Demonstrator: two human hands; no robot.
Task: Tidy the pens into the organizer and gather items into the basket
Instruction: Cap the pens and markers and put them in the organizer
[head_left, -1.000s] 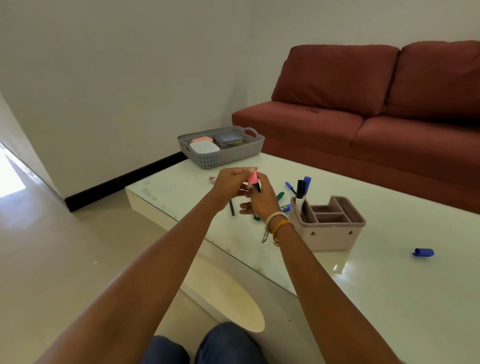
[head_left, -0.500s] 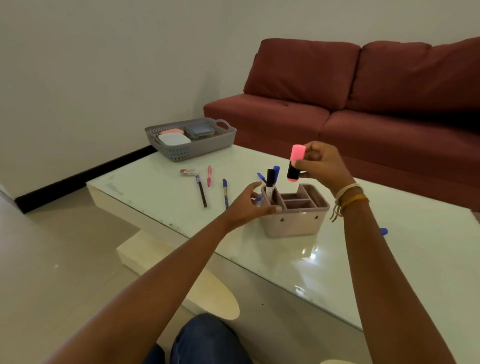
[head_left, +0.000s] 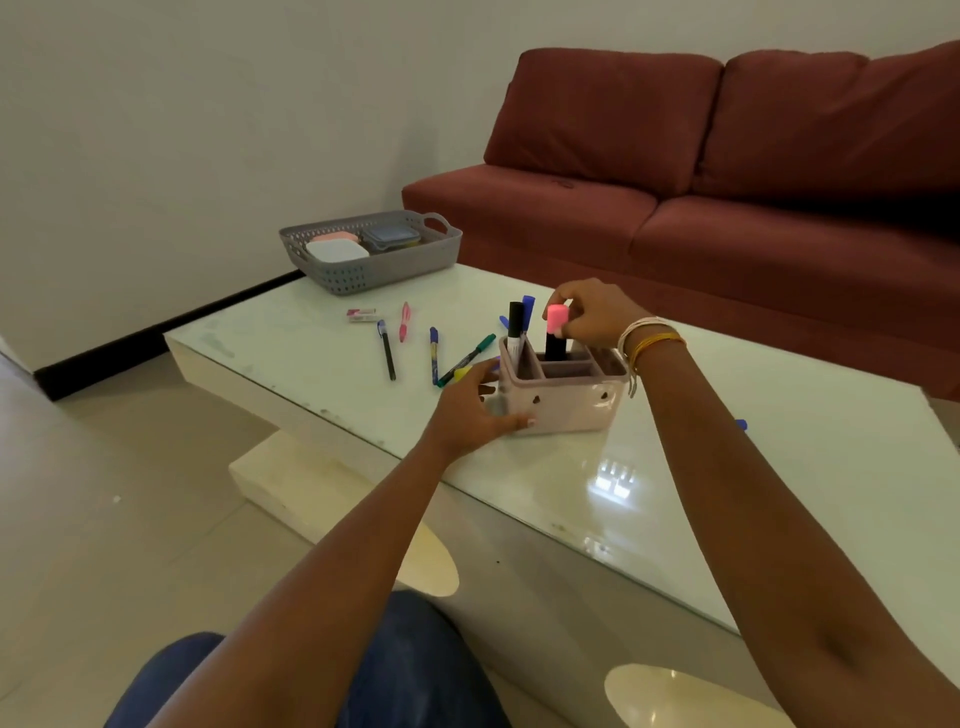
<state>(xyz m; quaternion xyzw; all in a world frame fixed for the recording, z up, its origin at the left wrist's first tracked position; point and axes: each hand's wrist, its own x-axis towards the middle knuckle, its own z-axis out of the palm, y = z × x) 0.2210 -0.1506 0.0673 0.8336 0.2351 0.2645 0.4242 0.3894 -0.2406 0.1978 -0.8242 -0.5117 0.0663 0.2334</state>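
Note:
A pinkish organizer (head_left: 566, 410) stands near the table's front edge. My right hand (head_left: 597, 314) pinches the pink cap of a black-bodied highlighter (head_left: 556, 332), which stands upright with its lower end inside a back compartment. My left hand (head_left: 475, 410) holds the organizer's left front corner, thumb on its front wall. A black marker (head_left: 515, 327) and a blue pen (head_left: 528, 309) stand in the left compartment. Loose on the table lie a black pen (head_left: 387, 351), a pink pen (head_left: 404, 322), a blue pen (head_left: 433, 353), a green marker (head_left: 467, 358) and an eraser (head_left: 361, 315).
A grey basket (head_left: 395, 265) with small lidded boxes sits at the table's far left corner. A red sofa (head_left: 727, 197) runs behind the white glossy table (head_left: 779, 467). A blue cap (head_left: 741, 424) peeks out beside my right forearm. My knee shows at the bottom.
My right hand carried the pink highlighter from in front of me over to the organizer and lowered it into a compartment. My left hand let go of it and took hold of the organizer.

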